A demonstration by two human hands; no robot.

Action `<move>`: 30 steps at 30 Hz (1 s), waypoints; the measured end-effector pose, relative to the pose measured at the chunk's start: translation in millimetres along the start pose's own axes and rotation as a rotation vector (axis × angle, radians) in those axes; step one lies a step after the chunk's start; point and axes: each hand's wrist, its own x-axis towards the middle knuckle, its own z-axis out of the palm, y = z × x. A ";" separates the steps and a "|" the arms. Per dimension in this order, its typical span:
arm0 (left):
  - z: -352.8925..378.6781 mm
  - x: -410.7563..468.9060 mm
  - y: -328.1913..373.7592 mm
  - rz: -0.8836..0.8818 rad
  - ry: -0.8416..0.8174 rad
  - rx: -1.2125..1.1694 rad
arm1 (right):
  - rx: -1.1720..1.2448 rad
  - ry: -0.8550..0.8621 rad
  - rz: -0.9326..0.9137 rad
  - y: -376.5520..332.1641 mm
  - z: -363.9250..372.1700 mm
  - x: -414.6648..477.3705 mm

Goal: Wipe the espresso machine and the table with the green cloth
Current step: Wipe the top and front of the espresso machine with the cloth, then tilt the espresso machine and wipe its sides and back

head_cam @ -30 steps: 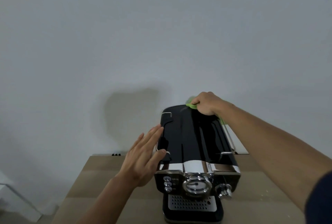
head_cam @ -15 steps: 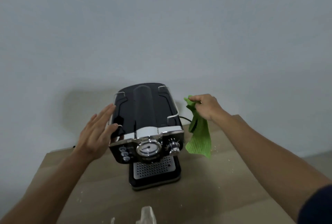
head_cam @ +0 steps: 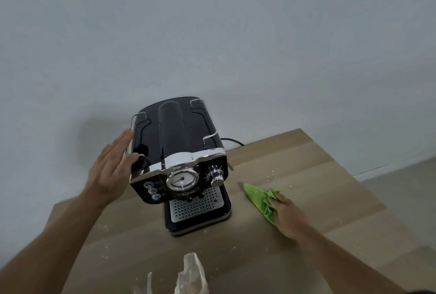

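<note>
A black and chrome espresso machine (head_cam: 174, 142) stands on the wooden table (head_cam: 318, 171), its gauge and knob facing me. My left hand (head_cam: 111, 171) lies flat against the machine's left side with straight fingers. To the right of the machine, my right hand (head_cam: 286, 216) grips the bunched green cloth (head_cam: 259, 199) and holds it down on the tabletop. Part of the cloth is hidden under my fingers.
Pale crumbs (head_cam: 273, 172) are scattered on the table right of the machine and in front of it. A crumpled clear wrapper (head_cam: 191, 272) lies at the near edge. A black power cord (head_cam: 232, 140) runs behind the machine. A plain wall stands close behind the table.
My right hand has taken the green cloth off the machine's top, swung it out to the right and brought it down onto the table. My left hand stays against the machine's left side.
</note>
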 end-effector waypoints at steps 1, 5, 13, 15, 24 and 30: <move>-0.2 -0.3 1.2 -0.010 0.002 -0.005 | -0.078 -0.006 -0.008 2.3 5.3 -4.3; -0.5 -0.6 8.2 0.001 -0.030 0.028 | -0.141 0.062 0.005 -7.9 -11.6 -5.9; -10.8 12.6 38.3 -0.163 0.015 0.071 | 0.320 0.362 -0.233 -101.0 -161.8 21.1; -11.3 21.5 44.4 -0.255 0.056 0.078 | 0.397 0.372 -0.298 -130.4 -195.2 18.7; -17.7 60.8 39.8 -0.465 0.019 0.075 | 0.380 0.163 -0.166 -196.8 -229.0 42.3; -25.4 78.3 30.8 -0.483 -0.096 0.128 | 0.562 0.060 -0.125 -193.2 -224.4 51.8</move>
